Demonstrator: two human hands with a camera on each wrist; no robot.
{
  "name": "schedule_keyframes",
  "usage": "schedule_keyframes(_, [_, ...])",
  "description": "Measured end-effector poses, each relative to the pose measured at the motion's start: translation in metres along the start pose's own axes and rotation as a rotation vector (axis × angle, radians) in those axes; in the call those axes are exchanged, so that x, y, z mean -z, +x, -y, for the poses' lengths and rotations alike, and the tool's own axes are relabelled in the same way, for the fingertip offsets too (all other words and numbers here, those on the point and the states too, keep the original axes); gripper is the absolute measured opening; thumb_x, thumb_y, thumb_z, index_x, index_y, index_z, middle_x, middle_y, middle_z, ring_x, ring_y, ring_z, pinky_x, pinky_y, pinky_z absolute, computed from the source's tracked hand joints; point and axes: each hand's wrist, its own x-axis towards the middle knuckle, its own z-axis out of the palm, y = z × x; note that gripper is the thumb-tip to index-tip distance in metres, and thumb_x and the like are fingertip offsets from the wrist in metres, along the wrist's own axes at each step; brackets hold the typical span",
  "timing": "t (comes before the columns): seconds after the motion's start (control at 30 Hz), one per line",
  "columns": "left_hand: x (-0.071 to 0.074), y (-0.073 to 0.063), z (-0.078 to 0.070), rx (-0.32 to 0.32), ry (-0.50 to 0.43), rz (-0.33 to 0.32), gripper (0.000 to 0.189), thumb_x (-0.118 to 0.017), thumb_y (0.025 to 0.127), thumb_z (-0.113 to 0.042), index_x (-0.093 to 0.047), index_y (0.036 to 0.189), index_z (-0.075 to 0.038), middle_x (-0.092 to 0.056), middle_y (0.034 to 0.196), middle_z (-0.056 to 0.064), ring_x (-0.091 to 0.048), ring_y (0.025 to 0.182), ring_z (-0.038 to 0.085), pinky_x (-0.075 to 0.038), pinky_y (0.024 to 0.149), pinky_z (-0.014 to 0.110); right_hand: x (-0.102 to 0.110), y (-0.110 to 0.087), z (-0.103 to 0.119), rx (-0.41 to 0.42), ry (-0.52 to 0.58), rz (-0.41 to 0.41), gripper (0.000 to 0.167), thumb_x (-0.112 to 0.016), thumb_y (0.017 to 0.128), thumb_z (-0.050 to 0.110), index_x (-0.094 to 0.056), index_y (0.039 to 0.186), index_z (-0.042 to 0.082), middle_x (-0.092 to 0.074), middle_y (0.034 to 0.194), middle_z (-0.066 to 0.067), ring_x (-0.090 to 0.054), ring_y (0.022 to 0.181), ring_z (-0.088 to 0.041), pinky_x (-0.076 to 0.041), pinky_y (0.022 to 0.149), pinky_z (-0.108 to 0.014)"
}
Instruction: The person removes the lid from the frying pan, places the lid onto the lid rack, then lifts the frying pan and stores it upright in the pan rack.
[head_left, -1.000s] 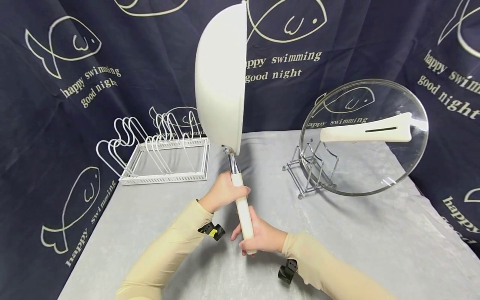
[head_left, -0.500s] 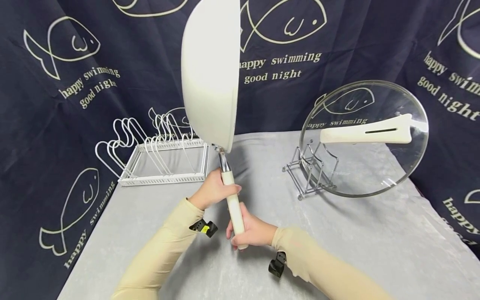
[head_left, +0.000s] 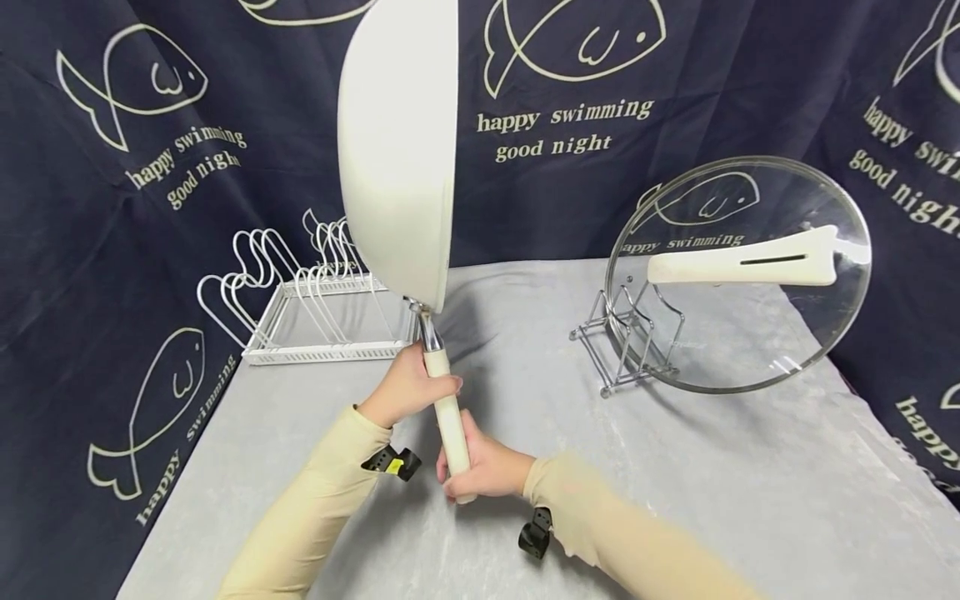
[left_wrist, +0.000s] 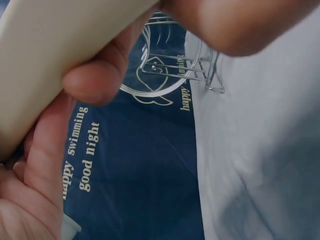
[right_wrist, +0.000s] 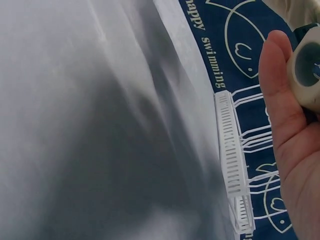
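Observation:
A deep white frying pan [head_left: 401, 158] is held upright on edge above the table, its outer side to the left and its inside hidden. Its cream handle [head_left: 452, 429] slants down toward me. My left hand [head_left: 412, 385] grips the handle's upper end, just below the metal neck. Lower down, near the handle's tip, my right hand [head_left: 486, 462] holds it with the thumb across. In the left wrist view the handle [left_wrist: 55, 55] lies across the curled fingers. The right wrist view shows the handle's hollow end [right_wrist: 306, 67] beside the right hand [right_wrist: 295, 145].
A white wire rack [head_left: 322, 354] stands at the left back, partly behind the pan. At the right, a chrome wire stand [head_left: 618, 383] bears a glass lid [head_left: 738, 350] on edge, with a cream handle. A dark blue printed curtain [head_left: 555, 208] hangs behind the grey-covered table [head_left: 540, 333].
Both hands have carried the pan leftward by its handle. The pan now covers more of the white rack's right side. Both grips look the same.

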Motion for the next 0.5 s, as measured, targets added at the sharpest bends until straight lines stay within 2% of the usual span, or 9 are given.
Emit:
schedule_keyframes(0.23, [0.003,-0.015,0.003,-0.023,0.002,0.001,0.023,-0.069,0.065,-0.007,-0.050,0.078,-0.005,-0.049,0.064,0.000,-0.046,0.057,0.015,-0.043,0.054,0.031,-0.013,-0.001,-0.003,-0.021,-0.027,0.020,0.065,-0.062,0.068,-0.013,-0.023,0.118,-0.002,-0.060,0.069,-0.010,-0.060,0.059,-0.008,-0.054,0.058,-0.025])
schedule_keyframes(0.37, [0.005,-0.020,0.000,-0.060,-0.027,-0.009,0.021,-0.069,0.064,-0.005,-0.051,0.077,-0.003,-0.052,0.064,0.001,-0.048,0.056,0.014,-0.044,0.054,0.030,-0.020,-0.001,0.002,-0.019,-0.019,0.016,0.075,-0.064,0.067,-0.012,-0.019,0.126,-0.003,-0.061,0.068,-0.006,-0.060,0.060,-0.007,-0.052,0.058,-0.023])
schedule_keyframes(0.5, [0.007,-0.022,-0.001,-0.075,-0.037,-0.014,0.021,-0.068,0.065,-0.003,-0.052,0.078,-0.002,-0.053,0.065,0.001,-0.049,0.057,0.014,-0.045,0.056,0.030,-0.023,-0.002,0.005,-0.028,-0.011,0.009,0.079,-0.063,0.066,-0.012,-0.018,0.129,-0.001,-0.060,0.068,-0.003,-0.060,0.060,-0.007,-0.052,0.056,-0.023])
